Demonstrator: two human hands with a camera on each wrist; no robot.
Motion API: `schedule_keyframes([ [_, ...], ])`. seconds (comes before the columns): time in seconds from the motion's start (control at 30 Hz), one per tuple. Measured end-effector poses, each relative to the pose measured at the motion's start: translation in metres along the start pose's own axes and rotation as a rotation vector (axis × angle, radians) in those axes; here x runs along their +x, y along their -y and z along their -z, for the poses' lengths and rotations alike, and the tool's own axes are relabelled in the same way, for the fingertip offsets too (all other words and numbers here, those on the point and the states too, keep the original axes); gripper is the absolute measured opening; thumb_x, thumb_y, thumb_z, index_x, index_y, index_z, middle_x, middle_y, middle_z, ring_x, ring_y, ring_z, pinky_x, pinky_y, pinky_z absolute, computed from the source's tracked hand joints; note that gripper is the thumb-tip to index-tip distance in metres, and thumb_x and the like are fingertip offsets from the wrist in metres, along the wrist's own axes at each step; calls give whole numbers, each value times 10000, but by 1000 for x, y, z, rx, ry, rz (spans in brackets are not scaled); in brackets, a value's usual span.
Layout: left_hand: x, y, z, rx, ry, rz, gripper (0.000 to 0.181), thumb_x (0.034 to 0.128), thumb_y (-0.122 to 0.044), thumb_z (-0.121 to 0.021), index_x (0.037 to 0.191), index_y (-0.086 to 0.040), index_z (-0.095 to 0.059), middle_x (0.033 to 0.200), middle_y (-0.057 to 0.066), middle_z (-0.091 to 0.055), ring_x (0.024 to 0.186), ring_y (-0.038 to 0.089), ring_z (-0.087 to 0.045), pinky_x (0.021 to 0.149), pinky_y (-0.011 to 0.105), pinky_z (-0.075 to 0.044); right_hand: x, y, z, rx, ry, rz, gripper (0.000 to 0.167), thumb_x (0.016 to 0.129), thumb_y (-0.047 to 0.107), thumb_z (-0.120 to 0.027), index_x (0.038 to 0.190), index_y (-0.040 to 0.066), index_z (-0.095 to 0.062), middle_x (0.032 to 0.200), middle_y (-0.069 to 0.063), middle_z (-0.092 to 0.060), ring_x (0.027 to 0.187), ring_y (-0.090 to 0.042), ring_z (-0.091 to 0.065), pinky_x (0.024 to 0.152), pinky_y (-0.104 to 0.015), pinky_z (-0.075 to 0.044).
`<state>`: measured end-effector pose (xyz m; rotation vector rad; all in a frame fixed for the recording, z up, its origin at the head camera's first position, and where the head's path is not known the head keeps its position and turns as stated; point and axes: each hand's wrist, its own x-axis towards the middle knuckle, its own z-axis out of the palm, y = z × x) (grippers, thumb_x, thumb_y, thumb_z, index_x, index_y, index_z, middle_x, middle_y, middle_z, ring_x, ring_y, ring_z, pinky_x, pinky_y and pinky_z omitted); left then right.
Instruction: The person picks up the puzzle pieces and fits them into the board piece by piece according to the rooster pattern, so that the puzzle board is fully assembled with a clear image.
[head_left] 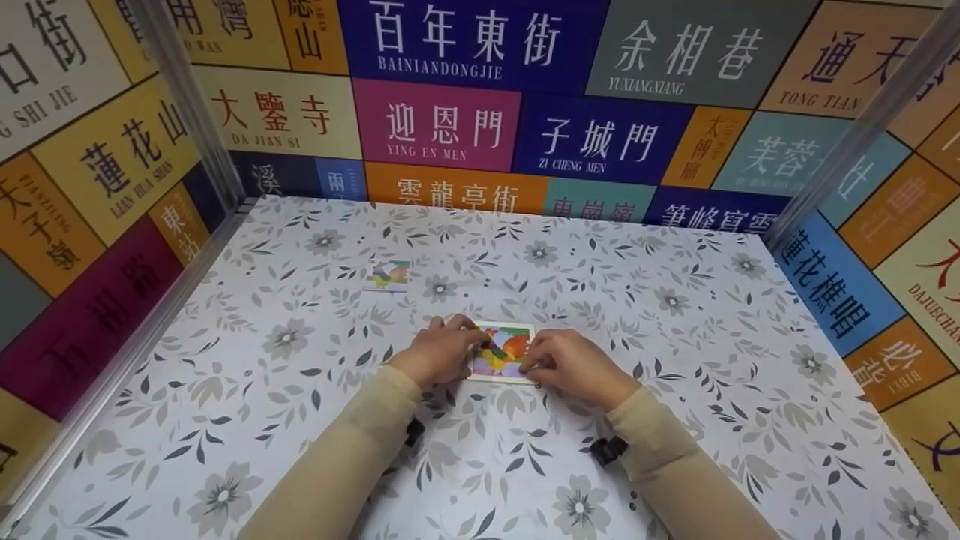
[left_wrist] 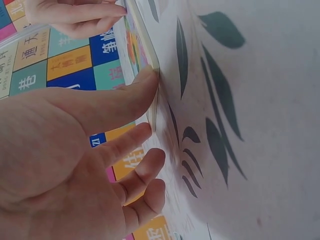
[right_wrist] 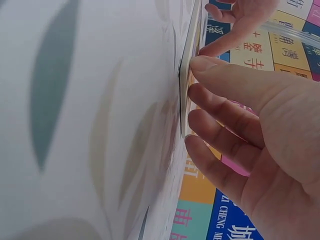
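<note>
A small flat board with a colourful rooster picture [head_left: 501, 354] and a pale border lies on the table between both hands. My left hand [head_left: 442, 351] holds it by the left side. In the left wrist view the thumb [left_wrist: 145, 85] presses the board's edge and the index fingertip touches near its corner; the other fingers are spread. At the right side my right hand [head_left: 574, 364] has its thumb and curled fingers against the edge. The right wrist view shows that thumb [right_wrist: 205, 65] on the board, which appears edge-on. Seams in the picture are too small to tell.
A small card with a similar rooster picture [head_left: 388, 275] lies farther back, to the left. White cloth with grey flowers and leaves covers the table [head_left: 660, 465]. Coloured panels with lettering [head_left: 442, 124] wall in the back and sides, with clear posts [head_left: 862, 120] at the corners.
</note>
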<state>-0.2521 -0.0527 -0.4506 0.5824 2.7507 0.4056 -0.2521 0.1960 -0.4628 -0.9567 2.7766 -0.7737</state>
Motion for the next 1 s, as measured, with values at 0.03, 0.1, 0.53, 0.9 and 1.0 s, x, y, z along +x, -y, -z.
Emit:
schedule_keyframes([
  [0.03,0,0,0,-3,-1,0,569,919,-153,-759,1450,-280,-597,1512,41,-483,1302,345,-453,1073,513,-438,0,0,1,6,-3,-1,112,869,100,-808,938,180,-841,950,69,-706,890,-119,-660,821,-309,-549],
  [0.1,1,0,1,2,-5,-4,564,914,-154,-766,1439,-282,-607,1505,41,-489,1294,340,-456,1071,509,-438,1,-1,1,20,-9,-4,110,866,93,-809,932,174,-841,945,64,-711,892,-132,-667,822,-313,-553],
  [0.53,2,-2,0,32,-29,-7,531,901,-160,-778,1404,-265,-644,1487,46,-523,1255,331,-473,1064,523,-433,-2,0,-1,-24,-5,-24,79,889,144,-807,943,188,-846,963,70,-712,893,-113,-654,828,-325,-547],
  [0.9,0,-6,4,99,-49,16,696,905,-213,-795,1531,-238,-492,1529,63,-527,1341,332,-504,1108,538,-438,-2,0,3,61,-2,-68,143,873,103,-812,1002,160,-836,972,44,-740,837,-106,-651,750,-265,-530],
  [1.0,1,-8,4,109,-68,11,715,909,-215,-786,1549,-230,-467,1531,68,-531,1348,339,-512,1103,538,-445,-3,2,7,50,-3,-79,157,878,132,-812,1034,148,-828,967,36,-750,776,-84,-607,703,-254,-499],
])
